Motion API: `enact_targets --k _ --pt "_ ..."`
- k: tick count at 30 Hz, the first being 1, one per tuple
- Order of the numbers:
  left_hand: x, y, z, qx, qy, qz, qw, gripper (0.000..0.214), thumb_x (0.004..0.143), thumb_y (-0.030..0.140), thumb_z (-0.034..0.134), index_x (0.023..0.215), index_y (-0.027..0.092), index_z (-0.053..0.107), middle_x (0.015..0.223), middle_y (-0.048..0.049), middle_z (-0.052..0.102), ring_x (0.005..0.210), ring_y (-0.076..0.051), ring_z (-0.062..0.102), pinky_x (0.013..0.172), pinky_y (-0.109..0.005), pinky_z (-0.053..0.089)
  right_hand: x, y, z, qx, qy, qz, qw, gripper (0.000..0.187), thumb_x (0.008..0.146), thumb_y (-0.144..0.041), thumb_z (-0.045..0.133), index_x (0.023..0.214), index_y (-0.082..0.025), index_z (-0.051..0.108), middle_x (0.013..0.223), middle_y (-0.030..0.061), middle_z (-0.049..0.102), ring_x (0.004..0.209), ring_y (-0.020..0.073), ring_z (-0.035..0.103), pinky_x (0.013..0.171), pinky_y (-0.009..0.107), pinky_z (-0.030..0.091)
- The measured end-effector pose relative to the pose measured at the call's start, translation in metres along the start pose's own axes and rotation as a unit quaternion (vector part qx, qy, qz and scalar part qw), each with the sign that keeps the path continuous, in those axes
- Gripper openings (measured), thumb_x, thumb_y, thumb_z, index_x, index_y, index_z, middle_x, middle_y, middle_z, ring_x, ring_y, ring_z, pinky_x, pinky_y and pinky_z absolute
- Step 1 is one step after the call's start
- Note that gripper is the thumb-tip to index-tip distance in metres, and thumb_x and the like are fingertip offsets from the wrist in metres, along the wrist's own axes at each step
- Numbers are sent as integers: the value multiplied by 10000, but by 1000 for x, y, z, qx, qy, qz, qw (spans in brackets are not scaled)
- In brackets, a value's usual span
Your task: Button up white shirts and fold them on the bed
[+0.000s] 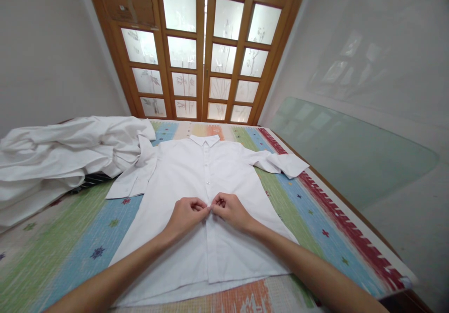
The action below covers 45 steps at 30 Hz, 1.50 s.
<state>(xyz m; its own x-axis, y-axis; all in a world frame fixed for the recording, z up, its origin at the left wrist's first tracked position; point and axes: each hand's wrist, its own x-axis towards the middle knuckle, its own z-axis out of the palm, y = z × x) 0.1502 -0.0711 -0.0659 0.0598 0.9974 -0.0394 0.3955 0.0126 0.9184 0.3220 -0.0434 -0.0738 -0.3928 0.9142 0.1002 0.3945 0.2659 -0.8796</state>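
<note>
Head view: left hand (pixel 191 214) and right hand (pixel 229 210) both pinching the front placket (pixel 206 170) of a white button-up shirt (pixel 175 172), laid flat right under them, long axis running straight ahead to the collar (pixel 204 140), neither hand really nearer.

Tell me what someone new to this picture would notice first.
Probably the white shirt, spread out in the centre on a colourful striped cover, with the left hand and right hand pinching together at its front. Next might come the heap of white cloth at the left edge, then the wooden doors with bright panes across the back.
</note>
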Motion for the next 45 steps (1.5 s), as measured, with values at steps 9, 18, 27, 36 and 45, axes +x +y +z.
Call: enact_targets --k 9,18,27,36,45 --pt "-6 8 4 110 31 57 992 156 674 294 636 610 165 695 562 -19 665 541 -153 589 536 -226 384 0 -1 4 49 24 21 998 54 711 -121 582 691 -153 621 577 -34 595 544 95 516 548 201 396" --pt "-8 -3 12 202 49 139 968 250 813 307 538 645 182 673 625 -46 669 584 -160 580 601 -256 378 1 -1 5 44 39 33 998 65 704 -111 581 681 -154 623 587 -31 602 569 100 534 547 198 400" --pt "-9 -6 15 155 63 151 974 222 813 315 555 702 182 693 638 -44 667 585 -160 582 601 -252 394 4 4 7 56 43 48 996 55 698 -128 590 686 -152 638 605 -20 628 580 104 543 557 199 412" --pt "-11 -1 15 89 57 139 985 219 776 308 549 665 174 681 595 -29 634 556 -142 539 572 -240 384 3 0 4 66 28 51 996 60 698 -152 600 659 -155 645 571 -25 613 552 107 526 554 209 409" --pt "-7 -2 10 19 12 106 994 253 770 375 584 699 161 697 633 -16 645 598 -138 538 574 -217 399 -1 -4 -3 32 5 22 999 70 732 -188 617 697 -152 665 596 -23 617 557 103 513 553 209 393"
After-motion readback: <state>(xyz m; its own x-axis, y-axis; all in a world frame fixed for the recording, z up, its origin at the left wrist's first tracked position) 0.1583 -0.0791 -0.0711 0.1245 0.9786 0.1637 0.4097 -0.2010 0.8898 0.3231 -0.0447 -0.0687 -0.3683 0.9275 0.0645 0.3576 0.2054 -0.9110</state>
